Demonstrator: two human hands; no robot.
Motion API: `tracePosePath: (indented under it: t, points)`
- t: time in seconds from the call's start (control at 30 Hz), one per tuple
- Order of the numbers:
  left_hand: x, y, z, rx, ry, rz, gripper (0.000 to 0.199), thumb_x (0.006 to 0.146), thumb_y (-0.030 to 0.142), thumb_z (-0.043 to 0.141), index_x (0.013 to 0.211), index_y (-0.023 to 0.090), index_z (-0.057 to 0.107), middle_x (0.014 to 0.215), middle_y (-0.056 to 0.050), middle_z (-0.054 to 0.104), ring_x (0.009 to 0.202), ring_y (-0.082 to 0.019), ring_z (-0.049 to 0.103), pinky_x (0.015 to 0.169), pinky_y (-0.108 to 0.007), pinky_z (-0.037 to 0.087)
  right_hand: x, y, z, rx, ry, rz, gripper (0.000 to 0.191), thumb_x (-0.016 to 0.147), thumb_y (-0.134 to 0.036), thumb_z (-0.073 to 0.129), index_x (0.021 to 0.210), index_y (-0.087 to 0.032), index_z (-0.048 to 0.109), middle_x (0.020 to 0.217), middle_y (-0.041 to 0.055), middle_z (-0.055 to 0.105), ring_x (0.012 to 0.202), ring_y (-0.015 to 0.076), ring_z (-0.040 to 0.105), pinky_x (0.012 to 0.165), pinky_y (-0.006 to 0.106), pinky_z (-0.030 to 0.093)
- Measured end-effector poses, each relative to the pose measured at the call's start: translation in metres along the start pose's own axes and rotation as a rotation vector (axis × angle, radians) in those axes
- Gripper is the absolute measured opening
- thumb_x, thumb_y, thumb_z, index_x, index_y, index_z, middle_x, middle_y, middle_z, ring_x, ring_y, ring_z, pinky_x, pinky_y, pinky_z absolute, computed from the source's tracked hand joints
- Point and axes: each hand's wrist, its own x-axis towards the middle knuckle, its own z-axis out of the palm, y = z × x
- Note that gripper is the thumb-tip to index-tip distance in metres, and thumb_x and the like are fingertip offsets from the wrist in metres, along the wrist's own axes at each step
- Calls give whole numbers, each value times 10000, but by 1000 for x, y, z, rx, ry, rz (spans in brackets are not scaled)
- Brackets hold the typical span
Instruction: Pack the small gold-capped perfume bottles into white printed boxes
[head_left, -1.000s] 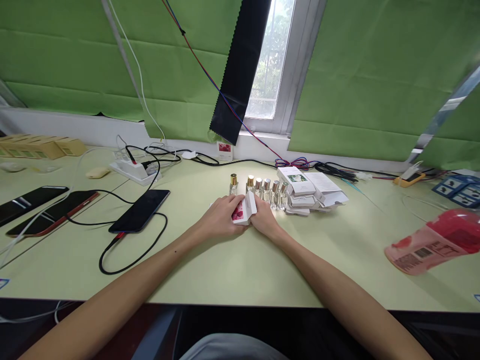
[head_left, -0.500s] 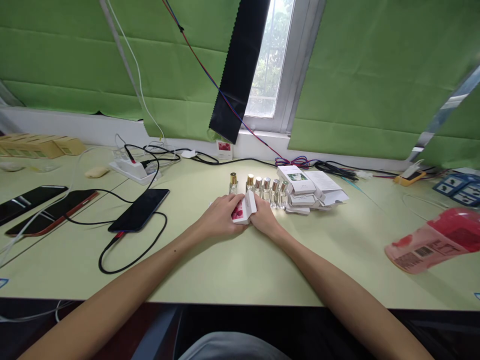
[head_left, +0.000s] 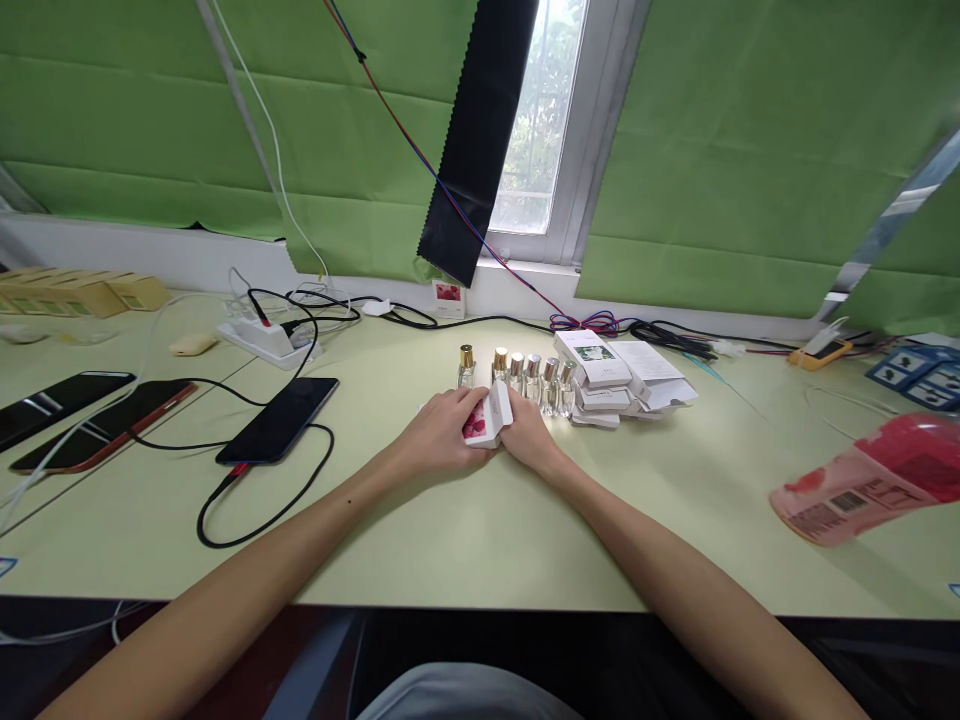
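A small white carton [head_left: 478, 426] with a pink flower picture lies between my hands, its end flap [head_left: 501, 403] raised. My left hand [head_left: 442, 432] is closed around its left side. At the flap end, my right hand [head_left: 527, 430] is closed on the carton; its fingertips are partly hidden. Just beyond stands a glass perfume bottle [head_left: 466, 374] with a gold cap. To its right is a row of several more small bottles [head_left: 533, 380] with gold and silvery caps. Flattened white cartons [head_left: 596, 365] and a paper sheet [head_left: 649, 370] are piled beside the row.
A phone [head_left: 279, 420] with a cable lies at left, near two more phones [head_left: 105, 425]. Behind them is a power strip [head_left: 262, 340]. A pink-red cup [head_left: 855, 485] stands at right. Another small carton [head_left: 449, 299] leans by the wall. Cables [head_left: 667, 338] run along the back.
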Motion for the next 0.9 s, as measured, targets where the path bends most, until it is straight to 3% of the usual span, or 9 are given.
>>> tracePosePath:
  t: [0.6, 0.9]
  points:
    - [0, -2, 1, 2, -12, -16, 637, 740, 439, 693, 1324, 229, 552, 1096, -83, 664, 964, -279, 621, 797, -374, 479, 0, 0, -1, -9, -17, 0, 124, 730, -181, 455, 831, -233, 504, 766, 8, 620, 668, 189, 510, 616, 290, 389]
    - [0, -1, 1, -14, -13, -23, 607, 739, 452, 693, 1292, 235, 566, 1090, -84, 663, 957, -281, 617, 802, -376, 476, 0, 0, -1, -24, -23, 9, 95, 757, -188, 450, 829, -235, 489, 770, 6, 617, 667, 186, 508, 620, 291, 386]
